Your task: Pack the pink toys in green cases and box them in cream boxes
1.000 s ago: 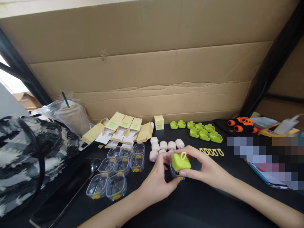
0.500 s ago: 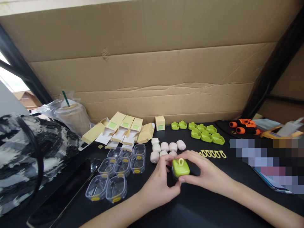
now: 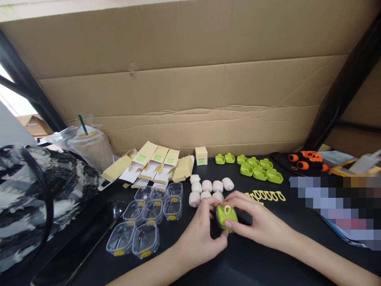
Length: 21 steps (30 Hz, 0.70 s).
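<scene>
I find my left hand (image 3: 200,235) and right hand (image 3: 258,217) gripping the green-lidded case (image 3: 224,215); pale rounded pieces (image 3: 206,186) lie beyond the left.

lime-green lid (image 3: 222,216) with pale-yellow loop (image 3: 225,210), pale-pink and off-white rounded blocks (image 3: 207,185), clear cups (image 3: 153,211) with yellow labels (image 3: 145,254), black bench (image 3: 253,264), mottled black-and-white bag (image 3: 70,190) at left, orange-and-black toy car (image 3: 309,159) far right

This seems a makeshift work corner; of a home or an office, one cannot tell. Behind the black table (image 3: 238,268) rises a cardboard wall (image 3: 184,87), between dark posts (image 3: 335,95). On the table, clear cups (image 3: 145,240) and green trays (image 3: 259,174) lie in groups; at its far left is a drink (image 3: 95,151), at its far right a toy car (image 3: 310,156).
</scene>
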Available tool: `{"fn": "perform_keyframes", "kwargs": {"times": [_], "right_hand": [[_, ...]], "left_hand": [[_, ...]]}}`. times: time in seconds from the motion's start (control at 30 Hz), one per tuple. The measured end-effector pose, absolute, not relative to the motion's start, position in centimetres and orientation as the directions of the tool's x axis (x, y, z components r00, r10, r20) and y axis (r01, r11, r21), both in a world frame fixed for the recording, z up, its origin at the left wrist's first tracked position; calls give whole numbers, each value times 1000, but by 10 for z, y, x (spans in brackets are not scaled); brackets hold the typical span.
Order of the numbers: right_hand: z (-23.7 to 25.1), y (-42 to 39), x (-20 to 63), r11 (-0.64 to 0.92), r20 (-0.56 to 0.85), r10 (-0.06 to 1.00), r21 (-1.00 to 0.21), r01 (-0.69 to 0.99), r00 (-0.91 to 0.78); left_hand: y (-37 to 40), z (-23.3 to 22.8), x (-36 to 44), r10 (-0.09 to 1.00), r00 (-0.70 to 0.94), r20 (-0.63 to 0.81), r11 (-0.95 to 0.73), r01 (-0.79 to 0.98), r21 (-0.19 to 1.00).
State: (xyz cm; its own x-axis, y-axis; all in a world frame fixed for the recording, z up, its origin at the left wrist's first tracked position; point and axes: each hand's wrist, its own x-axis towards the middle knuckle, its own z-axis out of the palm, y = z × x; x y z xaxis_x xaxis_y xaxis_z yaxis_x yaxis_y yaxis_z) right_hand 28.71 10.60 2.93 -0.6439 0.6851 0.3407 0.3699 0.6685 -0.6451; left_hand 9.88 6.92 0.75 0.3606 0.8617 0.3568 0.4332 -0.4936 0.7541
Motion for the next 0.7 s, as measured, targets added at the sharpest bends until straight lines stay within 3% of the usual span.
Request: {"fn": "perform_keyframes", "kwargs": {"times": [0.33, 0.5, 0.6, 0.7], "right_hand": [[25, 106, 285, 660, 344, 686, -664, 350, -641], [34, 111, 290, 691, 439, 696, -626, 362, -569], [46, 130, 285, 725, 508, 688, -516, 456, -518], [60, 161, 262, 754, 493, 657, -413, 511, -571]], "left_hand": [[67, 13, 94, 736, 461, 495, -674, 562, 479], [70, 13, 94, 752, 452, 480, -658, 561, 502], [70, 12, 94, 764, 445, 467, -644, 570, 510], [69, 11, 94, 778, 431, 457, -626, 589, 511]]}}
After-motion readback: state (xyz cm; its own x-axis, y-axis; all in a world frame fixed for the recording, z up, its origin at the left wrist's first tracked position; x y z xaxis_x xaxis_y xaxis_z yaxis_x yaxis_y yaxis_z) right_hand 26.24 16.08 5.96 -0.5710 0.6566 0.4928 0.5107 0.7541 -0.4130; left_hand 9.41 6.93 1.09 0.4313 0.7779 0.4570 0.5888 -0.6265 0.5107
